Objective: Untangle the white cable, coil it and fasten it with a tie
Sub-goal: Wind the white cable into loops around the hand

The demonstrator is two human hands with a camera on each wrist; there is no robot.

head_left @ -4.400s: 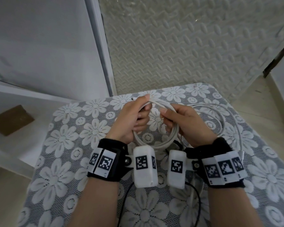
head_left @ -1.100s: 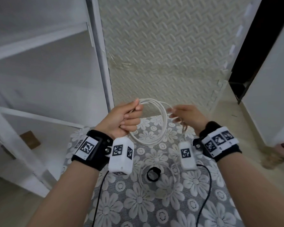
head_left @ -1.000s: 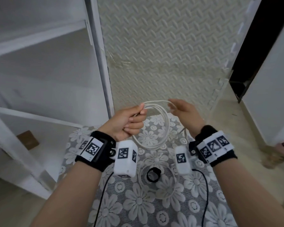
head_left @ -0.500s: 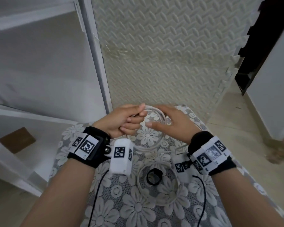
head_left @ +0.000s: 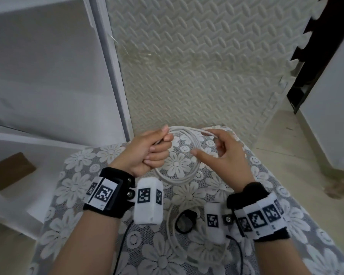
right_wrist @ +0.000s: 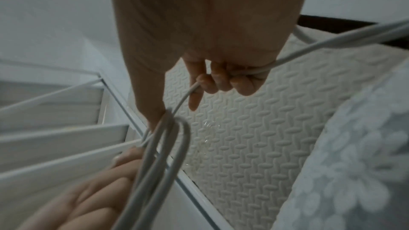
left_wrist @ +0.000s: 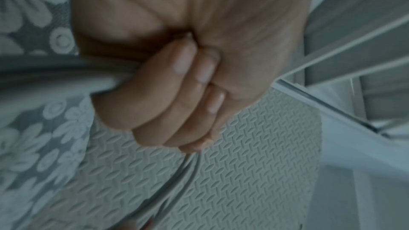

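Note:
My left hand (head_left: 149, 151) is closed in a fist round the gathered loops of the white cable (head_left: 179, 176), held above the flowered table (head_left: 77, 187). The same fist (left_wrist: 177, 83) shows in the left wrist view with cable (left_wrist: 55, 76) running out of it. My right hand (head_left: 220, 153) has its lower fingers curled round a single strand (right_wrist: 243, 73) that leads to the coil (right_wrist: 159, 146); its index finger points left. A slack stretch of cable (head_left: 173, 241) lies on the table near a black ring-shaped tie (head_left: 185, 221).
A white shelf unit (head_left: 48, 96) stands at the left with a brown block (head_left: 10, 171) on a low shelf. A textured foam mat (head_left: 197, 66) covers the floor beyond the table. A dark doorway (head_left: 326, 46) lies at the right. Black wrist-camera leads (head_left: 121, 241) trail over the cloth.
My right hand has drawn back to the right from the left fist, with a strand in its curled fingers. The head view has tilted down a little; the left fist stays put.

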